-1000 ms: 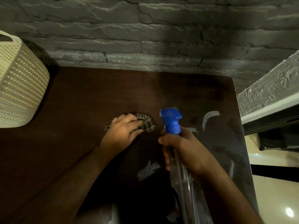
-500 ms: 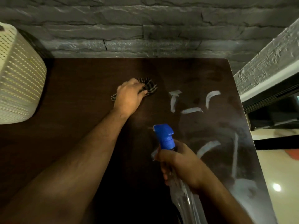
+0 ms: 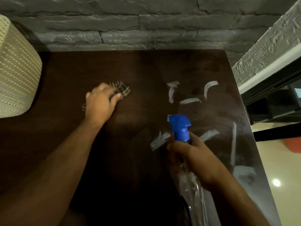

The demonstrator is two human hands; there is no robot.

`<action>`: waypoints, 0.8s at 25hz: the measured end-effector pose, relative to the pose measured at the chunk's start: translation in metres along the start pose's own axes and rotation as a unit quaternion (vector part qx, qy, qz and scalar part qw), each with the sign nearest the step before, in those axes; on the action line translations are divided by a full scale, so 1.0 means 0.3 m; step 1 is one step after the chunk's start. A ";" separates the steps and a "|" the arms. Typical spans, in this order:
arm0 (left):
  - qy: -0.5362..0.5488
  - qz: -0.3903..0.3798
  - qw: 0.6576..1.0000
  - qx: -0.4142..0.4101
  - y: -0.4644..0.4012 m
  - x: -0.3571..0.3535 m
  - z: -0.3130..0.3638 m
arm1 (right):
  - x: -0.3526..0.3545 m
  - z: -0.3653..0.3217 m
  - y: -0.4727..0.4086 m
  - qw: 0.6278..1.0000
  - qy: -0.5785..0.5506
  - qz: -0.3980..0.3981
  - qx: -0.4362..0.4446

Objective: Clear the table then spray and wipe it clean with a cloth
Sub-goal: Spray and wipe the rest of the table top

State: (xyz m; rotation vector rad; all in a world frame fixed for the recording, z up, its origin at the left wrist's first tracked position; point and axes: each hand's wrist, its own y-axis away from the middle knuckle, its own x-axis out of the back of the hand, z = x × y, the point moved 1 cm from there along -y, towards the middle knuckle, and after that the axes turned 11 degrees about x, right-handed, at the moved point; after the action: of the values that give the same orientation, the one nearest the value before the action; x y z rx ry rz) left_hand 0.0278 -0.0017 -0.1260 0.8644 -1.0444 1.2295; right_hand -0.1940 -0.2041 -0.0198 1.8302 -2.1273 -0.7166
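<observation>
A dark brown table (image 3: 68, 144) fills the head view. My left hand (image 3: 101, 103) grips a small dark striped cloth (image 3: 122, 88) and holds it down on the table's middle left; the hand is blurred. My right hand (image 3: 193, 157) grips the neck of a clear spray bottle (image 3: 193, 193) with a blue trigger head (image 3: 179, 126), held above the table's right part. Pale wet streaks (image 3: 190, 100) lie on the right half of the tabletop.
A cream perforated basket (image 3: 16, 75) stands at the table's left edge. A grey stone wall (image 3: 146, 26) runs along the far side. To the right, past the table's edge, is a dark cabinet (image 3: 273, 101) and a glossy pale floor (image 3: 286, 176).
My left hand has slid the cloth to the left across the table, after first pushing it away from me. The spray bottle in my right hand has drawn back nearer to me.
</observation>
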 end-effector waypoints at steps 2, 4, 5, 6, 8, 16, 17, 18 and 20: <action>0.003 0.001 0.998 0.057 -0.104 -0.038 0.121 | -0.011 0.017 0.009 1.000 -0.004 0.001 0.004; -0.007 -0.048 0.999 -0.009 -0.007 -0.070 0.288 | -0.018 0.029 0.024 1.000 -0.012 -0.001 0.013; -0.004 -0.090 0.994 -0.062 0.120 -0.078 0.316 | -0.021 0.029 0.039 1.000 -0.016 -0.010 0.016; 0.001 -0.120 0.986 -0.119 0.262 -0.065 0.297 | -0.021 0.029 0.053 0.999 -0.019 -0.021 0.018; 0.023 -0.106 0.982 -0.151 0.470 -0.011 0.164 | -0.008 0.030 0.077 0.999 -0.018 -0.036 0.014; -0.001 -0.002 1.000 0.023 0.082 -0.082 0.298 | 0.031 0.070 0.097 0.999 -0.014 -0.038 0.005; 0.004 -0.026 0.999 -0.032 0.186 -0.091 0.340 | 0.032 0.068 0.103 0.999 -0.018 -0.044 0.001; -0.002 -0.050 0.995 -0.091 0.317 -0.090 0.338 | 0.035 0.066 0.111 0.998 -0.020 -0.053 -0.002; 0.021 -0.051 0.991 -0.123 0.528 -0.054 0.226 | 0.046 0.063 0.127 0.998 -0.019 -0.066 -0.005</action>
State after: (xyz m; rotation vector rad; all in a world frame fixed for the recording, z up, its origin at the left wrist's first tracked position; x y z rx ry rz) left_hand -0.1393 -0.0462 -0.1244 0.6894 -1.0787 1.0052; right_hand -0.2382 -0.2100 -0.0181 1.9821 -2.0361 -0.7962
